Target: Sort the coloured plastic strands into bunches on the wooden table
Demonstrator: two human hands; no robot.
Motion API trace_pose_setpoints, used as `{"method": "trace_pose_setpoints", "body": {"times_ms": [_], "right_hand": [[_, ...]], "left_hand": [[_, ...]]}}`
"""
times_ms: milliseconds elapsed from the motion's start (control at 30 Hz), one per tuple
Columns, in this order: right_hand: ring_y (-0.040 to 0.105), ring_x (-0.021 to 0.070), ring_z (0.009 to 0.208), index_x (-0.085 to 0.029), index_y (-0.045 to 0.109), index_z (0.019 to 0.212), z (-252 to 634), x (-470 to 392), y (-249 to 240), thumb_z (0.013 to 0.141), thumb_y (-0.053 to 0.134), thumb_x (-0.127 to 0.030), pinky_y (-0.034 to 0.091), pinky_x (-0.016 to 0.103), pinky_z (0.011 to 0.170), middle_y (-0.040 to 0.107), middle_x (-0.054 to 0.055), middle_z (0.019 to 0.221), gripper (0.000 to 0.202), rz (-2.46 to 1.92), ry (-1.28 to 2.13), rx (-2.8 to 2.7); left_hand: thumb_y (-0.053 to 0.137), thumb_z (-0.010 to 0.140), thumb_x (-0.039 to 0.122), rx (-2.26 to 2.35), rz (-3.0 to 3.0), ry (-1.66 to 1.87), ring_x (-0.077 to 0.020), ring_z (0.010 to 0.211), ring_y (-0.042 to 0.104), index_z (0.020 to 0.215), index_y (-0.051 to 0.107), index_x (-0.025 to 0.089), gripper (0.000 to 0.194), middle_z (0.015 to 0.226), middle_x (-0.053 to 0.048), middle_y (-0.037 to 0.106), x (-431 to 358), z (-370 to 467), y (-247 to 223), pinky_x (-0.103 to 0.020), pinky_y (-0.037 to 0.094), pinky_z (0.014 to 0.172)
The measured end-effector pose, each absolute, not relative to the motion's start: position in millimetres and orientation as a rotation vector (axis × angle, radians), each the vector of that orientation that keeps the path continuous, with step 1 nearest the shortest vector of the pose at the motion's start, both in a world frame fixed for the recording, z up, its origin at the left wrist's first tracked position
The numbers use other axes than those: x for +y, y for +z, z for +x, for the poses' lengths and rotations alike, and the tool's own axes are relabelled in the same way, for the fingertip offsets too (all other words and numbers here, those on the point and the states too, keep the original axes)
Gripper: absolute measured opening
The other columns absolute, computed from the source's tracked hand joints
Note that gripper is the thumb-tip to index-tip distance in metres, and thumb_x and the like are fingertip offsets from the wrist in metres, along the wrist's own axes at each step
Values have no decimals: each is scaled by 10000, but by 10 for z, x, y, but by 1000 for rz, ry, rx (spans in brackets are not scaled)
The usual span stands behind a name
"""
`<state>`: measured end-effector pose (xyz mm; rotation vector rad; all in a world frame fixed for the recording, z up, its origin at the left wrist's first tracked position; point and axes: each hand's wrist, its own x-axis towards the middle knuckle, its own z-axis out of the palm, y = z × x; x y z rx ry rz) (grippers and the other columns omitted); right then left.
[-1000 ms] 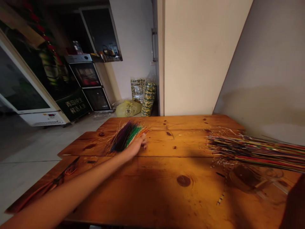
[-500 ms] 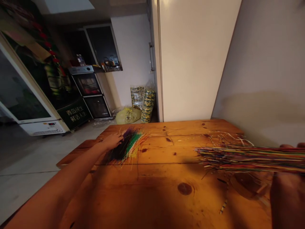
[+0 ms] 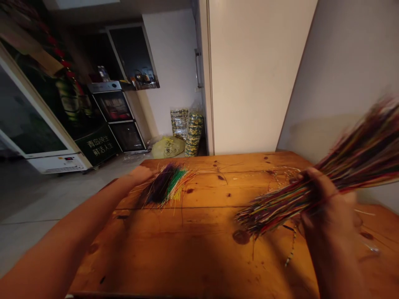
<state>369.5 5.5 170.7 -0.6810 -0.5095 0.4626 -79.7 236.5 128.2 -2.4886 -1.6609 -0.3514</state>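
My right hand (image 3: 332, 211) is wrapped round a thick bundle of thin multicoloured strands (image 3: 277, 207), like wires or cords. The bundle slants, its near end low over the table and its blurred far end raised to the right. On the left of the wooden table (image 3: 208, 241) lies a smaller pile of strands (image 3: 170, 182), dark purple, green, orange and yellow. My left hand (image 3: 142, 174) is at the left edge of that pile. Its fingers are small and smeared, so I cannot make out their grip. A few strands stick out below it.
A beaded string (image 3: 291, 249) lies on the table near my right hand. Behind the table are a yellow bag (image 3: 168, 147), a wrapped patterned roll (image 3: 193, 135), a two-door cabinet (image 3: 116, 116) and a glass-door fridge (image 3: 34, 112). A tall pale panel (image 3: 249, 74) stands at the back.
My right hand has come left into view with the bundle, which has tilted from level to slanting up rightward. My left hand has drawn back slightly left from the pile.
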Motion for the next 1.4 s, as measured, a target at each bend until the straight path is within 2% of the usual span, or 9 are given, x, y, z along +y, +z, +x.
{"method": "trace_pose_setpoints", "body": {"times_ms": [167, 267, 433, 567, 667, 800, 1067, 1200, 1400], "right_hand": [[585, 148, 564, -171, 638, 756, 3457, 150, 1460, 594, 790, -299, 502, 286, 509, 613, -11, 665, 256, -909, 486, -684], [591, 159, 610, -173, 651, 760, 3348, 205, 1341, 600, 783, -355, 512, 314, 591, 635, 8, 705, 276, -1031, 490, -844], [600, 166, 623, -170, 660, 736, 3124, 269, 1254, 588, 776, -397, 524, 327, 668, 664, 27, 710, 294, -1101, 561, -934], [625, 189, 636, -173, 663, 722, 3008, 279, 1232, 586, 770, -405, 539, 345, 673, 694, 48, 730, 290, -1093, 620, -963], [655, 221, 719, -173, 679, 766, 3001, 263, 1254, 593, 763, -391, 544, 372, 725, 716, 69, 799, 290, -1070, 620, -1015], [661, 242, 778, -172, 673, 807, 3033, 263, 1302, 591, 747, -392, 541, 391, 753, 719, 69, 831, 317, -1107, 646, -1105], [613, 248, 844, -158, 622, 897, 3105, 388, 1196, 611, 731, -410, 489, 422, 823, 683, 82, 895, 397, -1263, 599, -1294], [574, 283, 993, -172, 623, 961, 3268, 373, 1184, 601, 755, -458, 414, 472, 938, 663, 97, 1006, 479, -1224, 766, -1391], [480, 199, 1198, -269, 581, 1119, 3545, 427, 1032, 676, 760, -339, 315, 367, 1058, 597, 37, 1215, 483, -930, 1115, -1158]], "left_hand": [[540, 788, 223, -1809, -2335, 26, -185, 605, 568, 1232, 555, 164, 449, 529, 13, 515, 2290, -886, 1392, -371, 461, 744], [531, 786, 224, -1854, -2297, -119, -241, 775, 617, 1296, 479, 153, 517, 872, -77, 644, 2194, -723, 1543, -468, 455, 804], [441, 874, 366, -1567, -2845, -862, -264, 1206, 469, 1365, 343, 196, 529, 1370, -110, 450, 1512, 286, 1776, -440, 373, 1007], [663, 736, 469, -1153, -3503, -1182, -266, 1382, 212, 1460, 72, 260, 957, 1513, -105, 218, 709, 1215, 1586, -460, 206, 1121], [809, 581, 409, -1066, -3595, -1528, -296, 1389, 179, 1461, 54, 241, 1172, 1507, -147, 201, 424, 1652, 1315, -493, 174, 1129], [802, 613, 270, -858, -3781, -1894, -269, 1249, 439, 1364, 317, 170, 899, 1344, -158, 464, 495, 1907, 1035, -437, 338, 1062], [767, 587, 140, -839, -3710, -2023, -232, 929, 612, 1039, 645, 121, 468, 1012, -78, 674, 723, 2112, 821, -337, 485, 863], [724, 586, 123, -1141, -3340, -2344, -201, 815, 611, 886, 665, 138, 307, 887, -50, 681, 690, 2182, 813, -292, 497, 741], [720, 574, 163, -1502, -2617, -3012, -123, 621, 561, 716, 604, 159, 183, 669, 14, 611, 633, 2008, 1233, -244, 457, 633]]}}
